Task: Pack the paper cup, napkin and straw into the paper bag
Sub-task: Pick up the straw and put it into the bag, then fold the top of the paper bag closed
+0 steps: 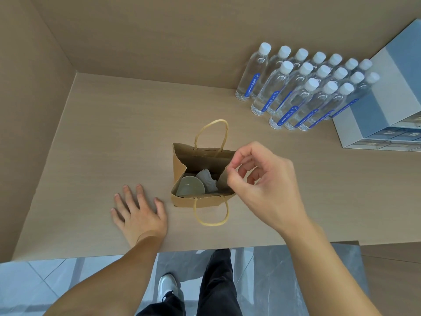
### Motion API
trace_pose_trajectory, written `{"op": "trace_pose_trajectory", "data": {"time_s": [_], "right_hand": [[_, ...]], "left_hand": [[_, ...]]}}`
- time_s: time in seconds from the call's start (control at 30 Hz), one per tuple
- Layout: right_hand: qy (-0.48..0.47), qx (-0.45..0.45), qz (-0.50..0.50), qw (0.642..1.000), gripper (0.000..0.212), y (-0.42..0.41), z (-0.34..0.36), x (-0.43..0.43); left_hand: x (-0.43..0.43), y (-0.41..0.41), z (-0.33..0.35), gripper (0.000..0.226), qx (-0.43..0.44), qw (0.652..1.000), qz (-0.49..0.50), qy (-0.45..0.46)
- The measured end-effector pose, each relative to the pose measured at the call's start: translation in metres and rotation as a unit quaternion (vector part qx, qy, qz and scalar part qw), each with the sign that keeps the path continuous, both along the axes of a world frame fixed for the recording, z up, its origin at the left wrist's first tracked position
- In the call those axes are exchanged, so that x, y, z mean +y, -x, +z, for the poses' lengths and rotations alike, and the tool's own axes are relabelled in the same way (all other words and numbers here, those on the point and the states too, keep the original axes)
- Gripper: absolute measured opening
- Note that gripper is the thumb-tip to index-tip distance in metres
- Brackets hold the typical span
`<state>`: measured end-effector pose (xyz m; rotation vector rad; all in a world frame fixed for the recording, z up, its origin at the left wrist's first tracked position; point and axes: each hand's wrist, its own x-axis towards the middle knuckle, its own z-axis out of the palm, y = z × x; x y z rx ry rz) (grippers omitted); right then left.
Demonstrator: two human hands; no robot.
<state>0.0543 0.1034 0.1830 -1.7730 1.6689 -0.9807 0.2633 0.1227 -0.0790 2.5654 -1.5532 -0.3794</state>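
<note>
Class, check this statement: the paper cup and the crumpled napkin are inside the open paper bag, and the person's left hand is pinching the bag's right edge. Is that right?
One detail is wrong. In the head view, the right hand pinches the paper bag's right edge; the left hand lies flat on the table beside the bag. The paper cup and crumpled napkin are indeed inside the open bag.

A: Is there any writing to read?

B: The water bottles (pixel 303 87) each carry a narrow blue label strip (pixel 252 84) with small white marks and a round logo, too small to read.

A: Anything on the paper bag (pixel 182 199)?

B: No print shows on it. The drawer fronts of the grey storage box (pixel 378 103) show tiny tags, also illegible.
</note>
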Motion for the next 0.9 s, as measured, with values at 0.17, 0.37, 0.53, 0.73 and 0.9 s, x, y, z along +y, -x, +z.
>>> {"op": "trace_pose_trajectory", "data": {"time_s": [0.17,0.37,0.53,0.73,0.9], "right_hand": [[0.017,0.042,0.024,0.999,0.015,0.0,0.0,0.0],[0.017,0.004,0.0,1.0,0.013,0.004,0.002,0.004],[-0.034,-0.096,-0.075,0.992,0.017,0.026,-0.002,0.006],[-0.107,-0.11,-0.101,0.983,0.031,0.047,-0.031,0.021],[-0.176,-0.072,-0.029,0.981,0.037,0.046,-0.051,0.022]], "left_hand": [[0.0,-0.001,-0.001,0.068,-0.001,1.0,-0.003,0.002],[-0.001,-0.001,-0.006,0.066,-0.006,1.0,-0.004,0.004],[0.0,-0.002,-0.012,0.065,0.004,1.0,0.001,0.019],[0.003,-0.008,0.004,0.067,0.048,0.999,-0.017,0.02],[-0.007,-0.016,0.064,0.052,0.343,0.937,0.002,0.071]]}}
